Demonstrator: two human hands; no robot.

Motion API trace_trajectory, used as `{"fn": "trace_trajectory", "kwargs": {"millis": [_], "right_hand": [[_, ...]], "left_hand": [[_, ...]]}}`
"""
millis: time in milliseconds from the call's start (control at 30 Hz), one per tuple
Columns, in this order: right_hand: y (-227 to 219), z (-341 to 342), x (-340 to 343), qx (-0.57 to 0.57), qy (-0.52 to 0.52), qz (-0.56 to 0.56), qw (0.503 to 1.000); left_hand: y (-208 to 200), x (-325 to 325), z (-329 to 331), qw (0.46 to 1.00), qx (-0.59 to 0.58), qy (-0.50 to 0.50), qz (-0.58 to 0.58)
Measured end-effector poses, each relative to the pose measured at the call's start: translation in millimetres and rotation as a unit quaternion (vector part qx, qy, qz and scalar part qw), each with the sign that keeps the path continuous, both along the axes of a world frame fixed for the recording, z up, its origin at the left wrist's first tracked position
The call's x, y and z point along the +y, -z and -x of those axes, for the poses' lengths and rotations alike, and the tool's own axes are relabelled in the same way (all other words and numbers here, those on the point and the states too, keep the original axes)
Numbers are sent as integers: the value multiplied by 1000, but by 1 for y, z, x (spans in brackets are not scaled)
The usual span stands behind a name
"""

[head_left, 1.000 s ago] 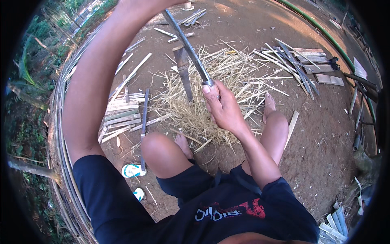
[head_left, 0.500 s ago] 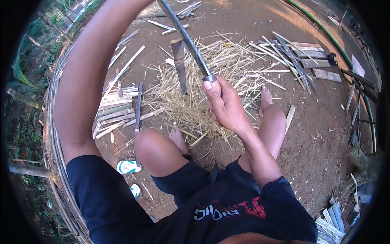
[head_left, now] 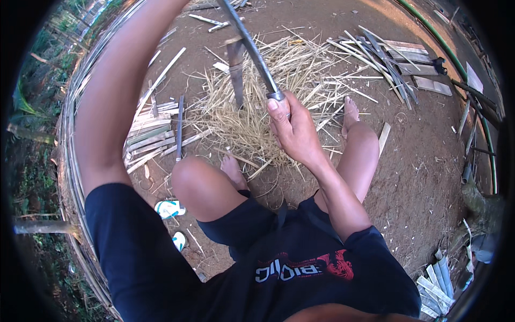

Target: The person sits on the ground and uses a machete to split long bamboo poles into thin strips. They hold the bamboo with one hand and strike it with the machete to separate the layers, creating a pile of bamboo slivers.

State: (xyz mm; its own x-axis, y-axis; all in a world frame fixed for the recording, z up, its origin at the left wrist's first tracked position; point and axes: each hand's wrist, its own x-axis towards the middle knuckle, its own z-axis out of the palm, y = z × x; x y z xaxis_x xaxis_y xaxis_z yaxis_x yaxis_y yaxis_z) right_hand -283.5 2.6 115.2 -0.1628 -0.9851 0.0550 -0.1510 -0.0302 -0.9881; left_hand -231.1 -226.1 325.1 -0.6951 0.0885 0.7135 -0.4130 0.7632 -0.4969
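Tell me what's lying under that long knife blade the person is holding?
Under the knife blade lies a pile of pale straw-like shavings on bare dirt ground, with an upright dark strip beside it. The right hand covers the handle.

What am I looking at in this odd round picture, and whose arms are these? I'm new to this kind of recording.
The picture comes from a wide fisheye camera worn on a person's head, looking down, so straight edges bend near the rim. There is no machine here: the arms and bare knees belong to the wearer, who sits low over bare earth.

The right hand grips the handle of a long knife, its blade slanting up and away toward the top edge. The left arm reaches up past the top of the picture, so the left hand is out of view.

On the ground in front lies a heap of thin pale shavings. An upright split stick stands in it. To the left lie flat bamboo strips; at upper right, a bundle of longer slats. A sandal lies by the left knee.
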Motion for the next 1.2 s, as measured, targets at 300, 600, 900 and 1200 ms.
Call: {"fn": "trace_trajectory", "kwargs": {"millis": [300, 600, 900, 1200], "right_hand": [[28, -9, -34, 66, 11, 12, 998], [35, -9, -44, -244, -113, -17, 963], [4, -36, -18, -3, -29, 35, 999], [15, -53, -29, 2, -34, 45, 998]], "left_hand": [[53, -50, -49, 965, 126, -14, -228], [96, 65, -117, 882, 56, -71, -463], [102, 75, -143, 882, 94, -68, -456], [112, 88, -160, 887, 119, -94, -437]]}}
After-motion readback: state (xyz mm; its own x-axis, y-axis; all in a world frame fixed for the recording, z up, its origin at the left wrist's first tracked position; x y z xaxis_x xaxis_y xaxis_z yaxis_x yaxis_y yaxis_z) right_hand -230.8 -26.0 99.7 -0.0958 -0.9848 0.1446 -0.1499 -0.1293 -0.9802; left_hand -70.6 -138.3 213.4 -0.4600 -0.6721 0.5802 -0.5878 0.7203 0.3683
